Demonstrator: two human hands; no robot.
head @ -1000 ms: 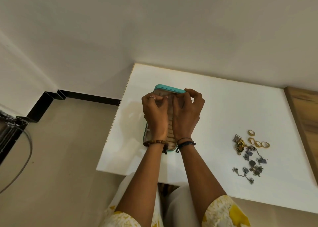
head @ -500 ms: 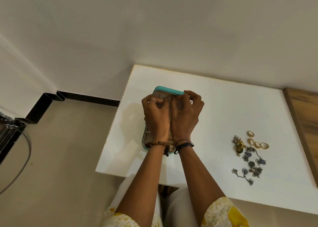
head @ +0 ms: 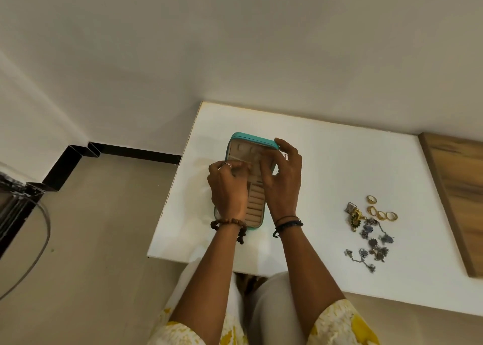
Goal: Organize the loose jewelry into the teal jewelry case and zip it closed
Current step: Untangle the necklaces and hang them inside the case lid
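Jewelry case [head: 254, 206]: teal, lies open on the white counter [head: 326, 167], close to the counter's left edge and about midway between its far and near edges. The beige inside shows; a column of padded ring rolls runs down the near half.
Lid: the far half of the case stands up, its teal rim on top. Two rounded marks show on its beige lining; what they are I cannot tell.
Left hand [head: 228, 188]: covers the left part of the case, fingers bent, tips meeting at a small thing near the middle fold. Whether it pinches something is not clear, the fingers hide it.
Right hand [head: 283, 177]: thumb and first fingers are bent down onto the same middle strip, the other fingers spread, and one touches the right corner of the lid. What the fingertips hold is hidden.
Hidden part: the left side and the middle of the case are under both hands.
Gold rings [head: 381, 211]: several lie loose toward the counter's right side, well apart from the case.
Gold ornament [head: 355, 218]: just left of the rings, its shape hard to read.
Silver chain pieces [head: 373, 245]: tangled, with small flower charms, nearer the counter's near edge.
Wooden panel [head: 460, 195]: along the counter's right edge, cut off by the frame.
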